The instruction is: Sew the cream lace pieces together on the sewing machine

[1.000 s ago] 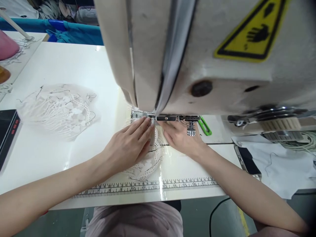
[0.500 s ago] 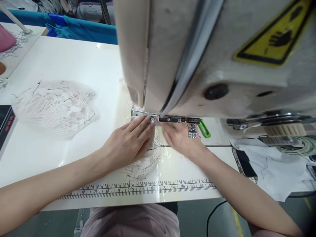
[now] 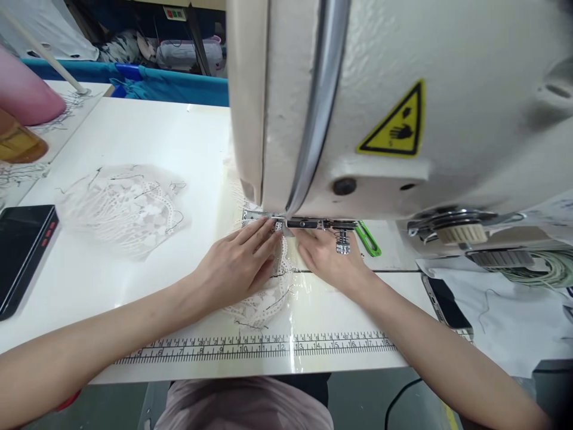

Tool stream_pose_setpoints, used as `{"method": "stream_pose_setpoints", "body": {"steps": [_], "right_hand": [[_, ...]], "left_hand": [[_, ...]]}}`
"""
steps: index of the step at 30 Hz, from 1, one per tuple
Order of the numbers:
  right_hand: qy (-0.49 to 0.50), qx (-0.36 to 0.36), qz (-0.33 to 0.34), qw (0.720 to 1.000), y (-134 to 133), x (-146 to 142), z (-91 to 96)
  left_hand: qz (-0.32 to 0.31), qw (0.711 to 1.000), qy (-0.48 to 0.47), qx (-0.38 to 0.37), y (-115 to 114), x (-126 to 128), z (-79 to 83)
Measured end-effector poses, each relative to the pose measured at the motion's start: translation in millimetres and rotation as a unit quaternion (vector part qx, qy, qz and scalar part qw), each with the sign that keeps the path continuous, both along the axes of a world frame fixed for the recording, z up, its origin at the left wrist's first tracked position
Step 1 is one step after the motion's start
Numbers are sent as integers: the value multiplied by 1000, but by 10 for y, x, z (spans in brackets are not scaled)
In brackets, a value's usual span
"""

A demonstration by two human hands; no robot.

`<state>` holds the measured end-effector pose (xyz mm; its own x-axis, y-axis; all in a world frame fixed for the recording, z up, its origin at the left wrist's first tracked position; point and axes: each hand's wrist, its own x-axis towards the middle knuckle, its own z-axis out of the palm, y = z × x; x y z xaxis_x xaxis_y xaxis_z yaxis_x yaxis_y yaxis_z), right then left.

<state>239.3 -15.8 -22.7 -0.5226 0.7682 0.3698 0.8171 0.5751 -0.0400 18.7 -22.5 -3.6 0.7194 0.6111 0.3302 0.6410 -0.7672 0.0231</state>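
Flat-palmed left hand (image 3: pixel 235 269) on lace (image 3: pixel 264 301)

Bright sewing workshop, seen across a glossy white worktable.

The glossy white worktable (image 3: pixel 134 137) spreads over the left and middle, with a black-marked ruler strip (image 3: pixel 268 346) along its near edge and a small glint of overhead light (image 3: pixel 190 108) near its far edge. A pale side tabletop (image 3: pixel 85 110) adjoins it at the far left. Beyond the far edge runs a blue fabric bin (image 3: pixel 179 89), with soft bundles of cloth (image 3: pixel 183 52) against dark shelving behind it. Below the near edge lies grey floor (image 3: pixel 358 400), crossed by a black cable (image 3: pixel 394 399) and a yellow painted line (image 3: pixel 449 415).
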Motion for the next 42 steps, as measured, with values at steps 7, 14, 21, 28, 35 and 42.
{"method": "stream_pose_setpoints", "body": {"steps": [7, 14, 21, 28, 35, 42], "right_hand": [[-29, -14, -30, 999, -105, -37, 176], [-12, 58, 28, 998, -81, 35, 132], [5, 58, 202, 978, -33, 44, 180], [62, 66, 215, 972, -18, 47, 176], [56, 49, 222, 972, -7, 63, 171], [45, 85, 247, 964, -11, 123, 189]], "left_hand": [[0, 1000, -1, -2, 24, -8, -17], [-27, 999, 12, 39, 1, -5, 164], [-247, 959, 84, 105, -362, -245, 443], [-165, 981, 66, 79, -595, -390, 251], [73, 980, -56, -175, -306, -344, 607], [-63, 991, 18, -115, -39, -107, 353]]}}
